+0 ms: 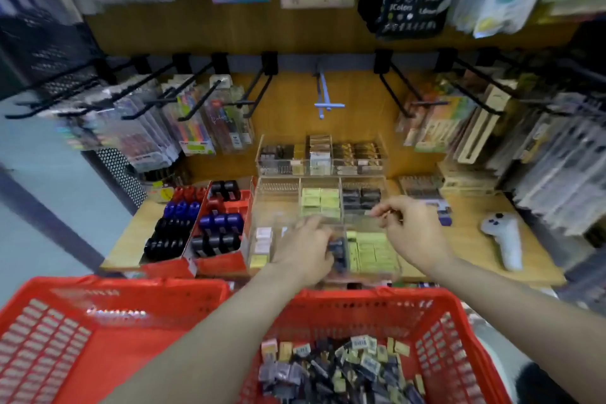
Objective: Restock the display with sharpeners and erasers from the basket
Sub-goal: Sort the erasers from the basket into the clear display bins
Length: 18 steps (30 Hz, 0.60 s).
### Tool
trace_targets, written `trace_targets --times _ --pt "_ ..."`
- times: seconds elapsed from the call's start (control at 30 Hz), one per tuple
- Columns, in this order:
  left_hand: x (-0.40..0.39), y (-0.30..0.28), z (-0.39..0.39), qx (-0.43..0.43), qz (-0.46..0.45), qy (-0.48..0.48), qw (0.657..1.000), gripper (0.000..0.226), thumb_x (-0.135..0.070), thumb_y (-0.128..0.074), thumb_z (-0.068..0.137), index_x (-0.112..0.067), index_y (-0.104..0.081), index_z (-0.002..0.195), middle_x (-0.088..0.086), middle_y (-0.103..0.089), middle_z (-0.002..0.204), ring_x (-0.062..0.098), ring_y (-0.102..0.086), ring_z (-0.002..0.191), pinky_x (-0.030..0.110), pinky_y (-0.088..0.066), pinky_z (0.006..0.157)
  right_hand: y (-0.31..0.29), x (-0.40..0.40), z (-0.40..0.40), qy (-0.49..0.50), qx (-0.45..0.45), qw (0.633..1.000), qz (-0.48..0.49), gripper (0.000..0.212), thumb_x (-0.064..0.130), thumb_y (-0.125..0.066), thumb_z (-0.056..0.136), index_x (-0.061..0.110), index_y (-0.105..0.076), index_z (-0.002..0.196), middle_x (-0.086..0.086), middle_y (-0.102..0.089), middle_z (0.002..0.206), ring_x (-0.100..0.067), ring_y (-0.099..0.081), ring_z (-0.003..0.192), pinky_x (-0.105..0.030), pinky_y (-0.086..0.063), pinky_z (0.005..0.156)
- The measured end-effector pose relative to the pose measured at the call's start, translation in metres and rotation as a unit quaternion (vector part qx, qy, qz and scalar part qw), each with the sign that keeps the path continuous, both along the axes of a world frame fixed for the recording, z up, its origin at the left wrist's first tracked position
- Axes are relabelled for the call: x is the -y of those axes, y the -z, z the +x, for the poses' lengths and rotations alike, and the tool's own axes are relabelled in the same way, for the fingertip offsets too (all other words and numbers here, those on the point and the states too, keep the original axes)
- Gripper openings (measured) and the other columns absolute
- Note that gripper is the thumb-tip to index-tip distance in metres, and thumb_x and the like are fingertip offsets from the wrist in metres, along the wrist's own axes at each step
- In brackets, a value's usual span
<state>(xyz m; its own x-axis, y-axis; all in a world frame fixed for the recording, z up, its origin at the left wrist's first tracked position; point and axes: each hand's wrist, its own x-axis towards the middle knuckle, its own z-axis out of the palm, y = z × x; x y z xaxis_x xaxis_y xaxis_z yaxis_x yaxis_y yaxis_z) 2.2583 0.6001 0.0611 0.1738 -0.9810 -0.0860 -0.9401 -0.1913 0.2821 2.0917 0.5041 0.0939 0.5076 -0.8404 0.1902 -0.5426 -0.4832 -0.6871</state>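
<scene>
A red basket (436,331) in front of me holds a heap of small dark and pale packs, sharpeners and erasers (344,367). On the wooden shelf stands a clear acrylic display (278,203) with compartments of pale green erasers (372,252) and dark packs. My left hand (305,249) reaches into a front compartment and holds dark packs (337,251). My right hand (410,233) hovers over the display, its fingers pinching a small thin item (373,214). The picture is blurred.
A second red basket (82,338) sits at the left. Red cardboard trays (226,259) with blue, black and red items stand left of the display. A white game controller (501,239) lies on the shelf at right. Black hooks with hanging packets stick out above.
</scene>
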Motion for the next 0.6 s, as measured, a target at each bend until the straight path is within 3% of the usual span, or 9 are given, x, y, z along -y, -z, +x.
trace_targets --times 0.1,0.27,0.33,0.4,0.53,0.6 --pt "-0.07 0.005 -0.033 -0.023 0.163 0.012 0.986 0.028 -0.024 -0.062 0.089 -0.019 -0.064 0.117 0.007 -0.061 0.127 0.028 -0.056 0.119 0.034 -0.045 0.098 0.013 -0.072 -0.049 -0.033 -0.066 0.994 0.076 0.037 -0.004 -0.049 0.09 0.024 -0.073 0.084 0.011 -0.068 0.085 -0.008 -0.063 0.067 -0.005 -0.041 0.052" --pt "-0.185 0.025 -0.068 -0.081 0.355 -0.018 0.931 0.021 -0.025 -0.063 0.092 -0.018 -0.071 0.11 0.005 -0.069 0.113 0.024 -0.063 0.105 0.03 -0.048 0.089 0.057 -0.159 -0.105 -0.049 -0.117 0.973 0.193 0.037 -0.004 -0.046 0.091 0.019 -0.074 0.086 0.001 -0.069 0.094 -0.016 -0.053 0.048 -0.013 -0.036 0.037" --pt "-0.217 0.031 -0.07 -0.088 0.375 -0.028 0.922 0.009 -0.025 -0.062 0.093 -0.021 -0.068 0.099 0.005 -0.066 0.102 0.022 -0.06 0.094 0.029 -0.048 0.081 0.075 -0.179 -0.117 -0.049 -0.136 0.967 0.209 0.036 -0.005 -0.047 0.089 0.017 -0.075 0.085 -0.002 -0.072 0.107 -0.014 -0.06 0.058 -0.015 -0.044 0.047" --pt "-0.237 0.035 -0.069 -0.091 0.383 -0.045 0.918 0.011 -0.027 -0.059 0.095 -0.021 -0.067 0.101 0.004 -0.062 0.1 0.02 -0.056 0.091 0.031 -0.048 0.083 0.089 -0.192 -0.122 -0.059 -0.165 0.958 0.226 0.039 -0.006 -0.046 0.087 0.022 -0.072 0.079 -0.003 -0.072 0.112 -0.023 -0.068 0.079 -0.025 -0.053 0.065" --pt "-0.248 0.047 -0.064 -0.099 0.365 -0.092 0.921 0.029 -0.027 -0.056 0.097 -0.01 -0.068 0.117 0.003 -0.063 0.108 0.023 -0.061 0.107 0.031 -0.046 0.094 0.112 -0.194 -0.118 -0.067 -0.189 0.941 0.272 0.043 -0.005 -0.049 0.09 0.027 -0.067 0.069 -0.003 -0.072 0.111 -0.03 -0.071 0.087 -0.041 -0.059 0.078" --pt "-0.242 0.057 -0.062 -0.111 0.351 -0.109 0.924 0.032 -0.029 -0.055 0.097 -0.013 -0.064 0.123 0.005 -0.064 0.123 0.024 -0.06 0.116 0.029 -0.045 0.097 0.128 -0.188 -0.115 -0.048 -0.216 0.935 0.278 0.039 -0.004 -0.049 0.09 0.024 -0.071 0.075 -0.002 -0.071 0.112 -0.03 -0.071 0.091 -0.041 -0.059 0.076"
